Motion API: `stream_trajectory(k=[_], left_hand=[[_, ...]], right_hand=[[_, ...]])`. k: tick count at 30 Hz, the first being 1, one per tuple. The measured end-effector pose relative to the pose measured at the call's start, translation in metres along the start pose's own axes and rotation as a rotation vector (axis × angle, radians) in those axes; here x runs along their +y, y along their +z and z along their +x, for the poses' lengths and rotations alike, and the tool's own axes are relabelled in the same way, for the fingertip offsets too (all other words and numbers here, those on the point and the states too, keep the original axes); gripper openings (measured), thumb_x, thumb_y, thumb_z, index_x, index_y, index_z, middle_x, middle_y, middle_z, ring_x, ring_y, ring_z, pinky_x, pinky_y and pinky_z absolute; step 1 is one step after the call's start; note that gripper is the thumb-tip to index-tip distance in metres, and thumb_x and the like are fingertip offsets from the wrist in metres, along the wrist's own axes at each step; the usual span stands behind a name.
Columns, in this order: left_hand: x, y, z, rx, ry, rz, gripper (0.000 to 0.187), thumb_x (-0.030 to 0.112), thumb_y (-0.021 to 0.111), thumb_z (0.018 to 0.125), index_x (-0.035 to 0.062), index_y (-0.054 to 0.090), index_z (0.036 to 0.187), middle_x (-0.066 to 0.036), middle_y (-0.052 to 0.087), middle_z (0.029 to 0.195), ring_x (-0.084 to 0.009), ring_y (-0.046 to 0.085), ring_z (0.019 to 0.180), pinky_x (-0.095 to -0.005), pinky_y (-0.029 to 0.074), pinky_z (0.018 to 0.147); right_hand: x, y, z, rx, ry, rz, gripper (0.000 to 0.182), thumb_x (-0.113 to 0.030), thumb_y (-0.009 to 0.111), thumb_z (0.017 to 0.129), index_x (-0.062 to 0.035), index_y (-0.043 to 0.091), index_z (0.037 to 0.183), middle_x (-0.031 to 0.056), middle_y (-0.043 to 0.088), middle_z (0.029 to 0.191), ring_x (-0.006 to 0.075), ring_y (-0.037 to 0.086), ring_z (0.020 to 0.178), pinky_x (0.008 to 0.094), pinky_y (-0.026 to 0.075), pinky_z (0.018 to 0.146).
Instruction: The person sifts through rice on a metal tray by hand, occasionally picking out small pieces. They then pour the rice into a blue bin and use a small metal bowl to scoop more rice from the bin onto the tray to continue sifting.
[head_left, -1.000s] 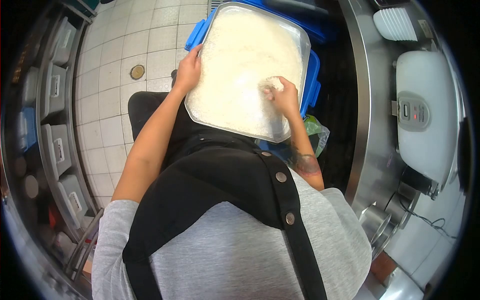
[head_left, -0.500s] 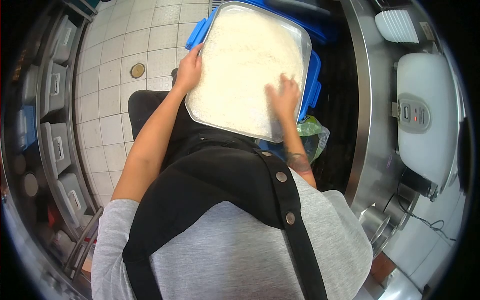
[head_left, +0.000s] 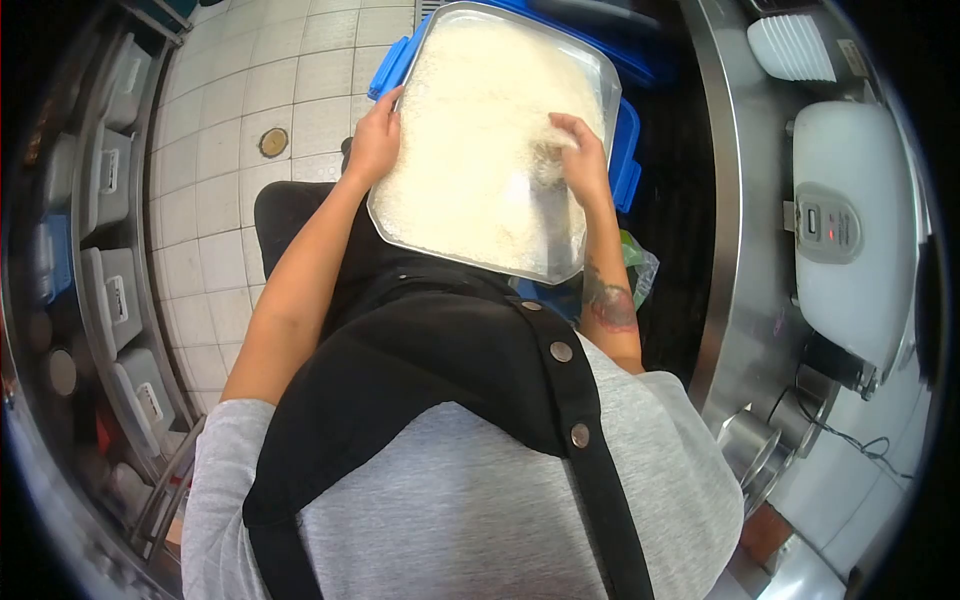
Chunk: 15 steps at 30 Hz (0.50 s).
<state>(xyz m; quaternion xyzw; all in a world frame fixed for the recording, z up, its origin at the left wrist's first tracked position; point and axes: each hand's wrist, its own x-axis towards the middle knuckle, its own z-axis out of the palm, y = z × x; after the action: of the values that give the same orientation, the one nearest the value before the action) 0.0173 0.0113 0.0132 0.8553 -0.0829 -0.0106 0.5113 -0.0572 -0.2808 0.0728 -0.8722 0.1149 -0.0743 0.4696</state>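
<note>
A metal tray [head_left: 376, 217] lies in front of my lap, spread with white grains or crumbs [head_left: 480, 120]. My left hand [head_left: 378, 140] grips the tray's left edge, thumb over the rim. Over the right part of the tray is my right hand [head_left: 583, 155], its fingers curled toward the grains; whether it holds any is blurred. Below that hand a bare grey strip of tray bottom shows through. Blue container parts [head_left: 625, 160] stick out from beneath the tray on both sides.
A green and clear plastic bag [head_left: 640, 268] lies right of my lap. The steel counter [head_left: 735, 200] at the right bears a white appliance [head_left: 850, 240] and stacked white bowls [head_left: 792, 47]. Shelves with grey bins [head_left: 112, 180] line the left. A round drain [head_left: 273, 142] sits in the tiled floor.
My right hand has moved slightly up and right, and its fingers have curled in. More bare tray bottom shows below it. My left hand stays on the edge.
</note>
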Motion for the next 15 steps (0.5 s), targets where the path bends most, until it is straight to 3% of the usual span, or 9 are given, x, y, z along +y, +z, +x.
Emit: stream_trajectory(k=[1, 2, 3, 5, 8, 10, 11, 14, 15], left_hand=[[0.001, -0.001, 0.001, -0.030, -0.053, 0.009, 0.038, 0.006, 0.048, 0.093, 0.0089, 0.052, 0.131, -0.025, 0.065, 0.106, -0.0397, 0.064, 0.096, -0.0435, 0.048, 0.084], [0.002, 0.000, 0.001, -0.030, -0.052, 0.009, 0.038, 0.006, 0.048, 0.093, 0.0089, 0.052, 0.131, -0.025, 0.065, 0.106, -0.0397, 0.064, 0.096, -0.0435, 0.048, 0.084], [0.001, 0.001, 0.000, -0.021, -0.043, -0.019, 0.039, 0.006, 0.047, 0.093, 0.0088, 0.052, 0.131, -0.025, 0.065, 0.106, -0.0397, 0.064, 0.096, -0.0434, 0.048, 0.085], [-0.002, 0.001, 0.001, -0.002, -0.037, -0.043, 0.039, 0.006, 0.047, 0.093, 0.0088, 0.052, 0.131, -0.025, 0.065, 0.106, -0.0398, 0.063, 0.097, -0.0432, 0.048, 0.085], [-0.004, 0.001, 0.000, 0.017, 0.014, -0.025, 0.039, 0.006, 0.048, 0.093, 0.0085, 0.052, 0.131, -0.025, 0.065, 0.107, -0.0393, 0.064, 0.096, -0.0434, 0.049, 0.084], [-0.001, 0.000, 0.000, -0.003, -0.026, -0.008, 0.039, 0.007, 0.048, 0.093, 0.0081, 0.052, 0.131, -0.025, 0.064, 0.109, -0.0395, 0.063, 0.099, -0.0430, 0.048, 0.086], [-0.001, 0.000, 0.000, -0.009, -0.025, -0.011, 0.039, 0.007, 0.048, 0.093, 0.0081, 0.052, 0.131, -0.025, 0.064, 0.109, -0.0395, 0.063, 0.099, -0.0430, 0.048, 0.086], [-0.003, 0.001, 0.000, -0.026, -0.060, -0.031, 0.039, 0.007, 0.048, 0.093, 0.0081, 0.052, 0.131, -0.026, 0.064, 0.110, -0.0401, 0.063, 0.100, -0.0432, 0.048, 0.087], [-0.005, 0.003, 0.000, -0.009, -0.033, -0.035, 0.039, 0.007, 0.048, 0.093, 0.0082, 0.052, 0.131, -0.026, 0.064, 0.110, -0.0402, 0.063, 0.101, -0.0431, 0.048, 0.087]], right_hand=[[0.008, 0.000, 0.007, 0.074, -0.132, -0.100, 0.037, 0.003, 0.052, 0.080, -0.0079, 0.067, 0.112, 0.0182, 0.068, 0.104, 0.0270, 0.065, 0.098, 0.0318, 0.049, 0.089], [0.016, 0.004, 0.009, 0.049, -0.041, -0.044, 0.036, -0.008, 0.062, 0.082, -0.0117, 0.065, 0.117, 0.0184, 0.060, 0.121, 0.0277, 0.056, 0.116, 0.0380, 0.043, 0.099], [0.021, 0.015, 0.004, 0.048, -0.043, -0.043, 0.036, -0.008, 0.062, 0.082, -0.0117, 0.065, 0.117, 0.0184, 0.060, 0.121, 0.0277, 0.056, 0.116, 0.0380, 0.043, 0.099], [0.018, 0.051, -0.015, 0.061, -0.168, -0.504, 0.044, -0.020, 0.073, 0.078, -0.0099, 0.064, 0.120, 0.0165, 0.057, 0.128, 0.0295, 0.049, 0.124, 0.0416, 0.036, 0.106], [-0.009, 0.070, -0.061, -0.016, -0.280, -0.577, 0.044, -0.027, 0.075, 0.074, -0.0135, 0.066, 0.115, 0.0146, 0.056, 0.128, 0.0346, 0.045, 0.126, 0.0489, 0.033, 0.105], [-0.017, 0.069, -0.077, -0.302, -0.343, -0.411, 0.031, -0.013, 0.070, 0.076, -0.0159, 0.067, 0.106, 0.0123, 0.059, 0.119, 0.0317, 0.049, 0.120, 0.0470, 0.040, 0.098], [-0.010, 0.067, -0.077, -0.299, -0.337, -0.413, 0.031, -0.013, 0.070, 0.076, -0.0159, 0.067, 0.106, 0.0123, 0.059, 0.119, 0.0317, 0.049, 0.120, 0.0470, 0.040, 0.098], [0.005, 0.051, -0.067, -0.210, -0.322, -0.240, 0.042, 0.015, 0.053, 0.068, -0.0093, 0.067, 0.100, 0.0136, 0.064, 0.094, 0.0321, 0.063, 0.092, 0.0394, 0.050, 0.083], [0.014, 0.044, -0.060, -0.139, -0.275, -0.309, 0.044, 0.016, 0.051, 0.070, -0.0077, 0.067, 0.103, 0.0172, 0.065, 0.102, 0.0269, 0.065, 0.093, 0.0376, 0.051, 0.081]])
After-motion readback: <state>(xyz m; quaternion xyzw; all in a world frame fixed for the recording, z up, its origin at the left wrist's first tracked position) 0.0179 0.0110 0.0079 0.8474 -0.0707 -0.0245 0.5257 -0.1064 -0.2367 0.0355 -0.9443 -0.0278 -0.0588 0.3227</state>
